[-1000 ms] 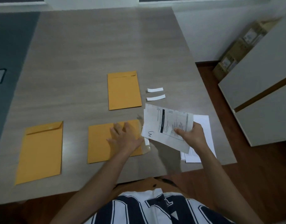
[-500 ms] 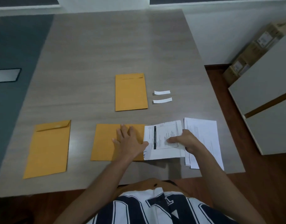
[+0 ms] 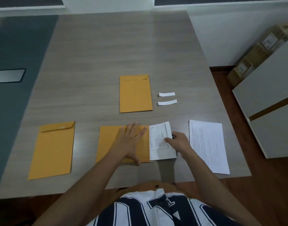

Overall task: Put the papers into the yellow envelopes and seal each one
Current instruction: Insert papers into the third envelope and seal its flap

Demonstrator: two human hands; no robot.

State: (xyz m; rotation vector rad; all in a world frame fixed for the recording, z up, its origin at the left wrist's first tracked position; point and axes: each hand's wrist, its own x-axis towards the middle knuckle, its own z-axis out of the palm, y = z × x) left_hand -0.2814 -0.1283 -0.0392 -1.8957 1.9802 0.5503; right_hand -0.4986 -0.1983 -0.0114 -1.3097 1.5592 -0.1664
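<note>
writing: printed lines are seen on the folded papers (image 3: 161,141) and on the paper stack (image 3: 208,145), too small to be read.
hidden: the papers' left part is covered by the middle envelope (image 3: 110,142).
axis: the middle envelope is laid lengthwise along the tabletop's (image 3: 107,51) near edge, mouth to the right.
left hand (image 3: 132,141): pressed flat on the envelope, fingers spread.
right hand (image 3: 179,141): fingers laid on the papers; a grip cannot be made out.
</note>
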